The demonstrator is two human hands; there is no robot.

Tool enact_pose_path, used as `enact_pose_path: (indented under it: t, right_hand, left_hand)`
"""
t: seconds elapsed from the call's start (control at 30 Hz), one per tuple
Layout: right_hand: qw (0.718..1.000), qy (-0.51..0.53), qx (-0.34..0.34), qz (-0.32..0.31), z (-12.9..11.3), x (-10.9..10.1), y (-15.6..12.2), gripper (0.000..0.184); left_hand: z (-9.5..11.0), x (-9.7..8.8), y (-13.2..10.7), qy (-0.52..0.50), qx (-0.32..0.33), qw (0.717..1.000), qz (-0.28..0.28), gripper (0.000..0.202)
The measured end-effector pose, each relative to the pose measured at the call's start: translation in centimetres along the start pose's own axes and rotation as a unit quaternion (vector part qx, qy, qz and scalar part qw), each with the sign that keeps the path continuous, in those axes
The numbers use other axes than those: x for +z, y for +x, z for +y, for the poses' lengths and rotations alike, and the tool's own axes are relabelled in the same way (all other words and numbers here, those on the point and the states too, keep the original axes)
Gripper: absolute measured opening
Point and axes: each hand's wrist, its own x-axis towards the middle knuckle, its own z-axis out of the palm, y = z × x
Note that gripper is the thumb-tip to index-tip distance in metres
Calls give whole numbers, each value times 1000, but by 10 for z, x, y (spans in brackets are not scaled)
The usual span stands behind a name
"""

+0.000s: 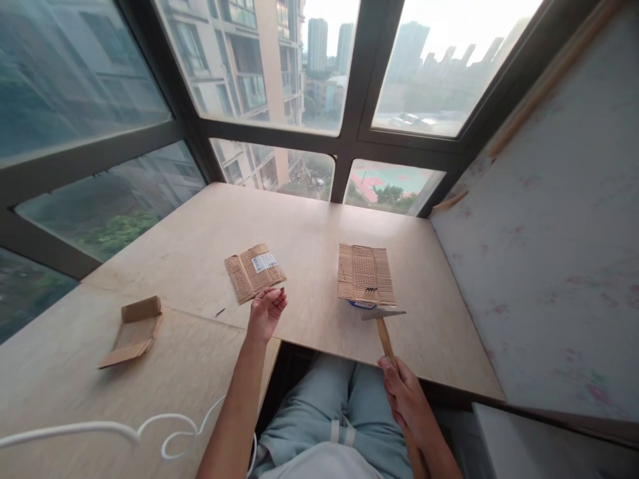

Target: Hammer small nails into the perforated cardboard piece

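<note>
My right hand (403,392) is wrapped round the wooden handle of a hammer (384,332), whose metal head lies just in front of a corrugated cardboard piece (367,266). Several dark nails (371,290) show near the front edge of that cardboard, and something blue peeks out from under it. My left hand (268,311) is raised, thumb and fingers pinched on a small dark nail (282,289), mostly hidden by the fingertips. Behind that hand lies another cardboard piece (244,273) with a white label. A single nail (220,312) rests on the table left of my hand.
A folded cardboard box piece (132,332) sits on the wooden table (304,226) at the left. A white cable (100,429) loops across the table's near left. Windows border the far side, and a patterned wall (544,266) stands at the right.
</note>
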Motion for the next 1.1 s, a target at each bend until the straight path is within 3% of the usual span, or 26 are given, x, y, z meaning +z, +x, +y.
enact_pose_path:
  t: [0.17,0.3,0.53,0.63,0.77,0.9,1.1]
  right_hand:
    - [1000,2,-19,1,-11,-6,6,52]
    - [999,-2,-37,5,-15,-15,13,52]
    - [1000,16,-24,10,-15,-26,23,54]
    - [999,31,-25,5,-16,-30,29,53]
    - [999,35,-28,6,-22,-37,33,54]
    - [999,31,-24,8,-24,-41,35,54]
    - [999,40,-23,1,-18,-41,37,51]
  left_hand:
    - [-25,36,-2,-8,-73,991,-110,25]
    - [-43,58,-3,7,-118,980,-162,27]
    - [-69,84,-2,70,-173,965,-182,28]
    - [-75,94,1,61,-172,963,-197,27]
    - [-80,107,4,36,-172,961,-214,44]
    - [-87,114,5,31,-181,958,-221,37]
    - [-95,119,6,96,-133,964,-209,45]
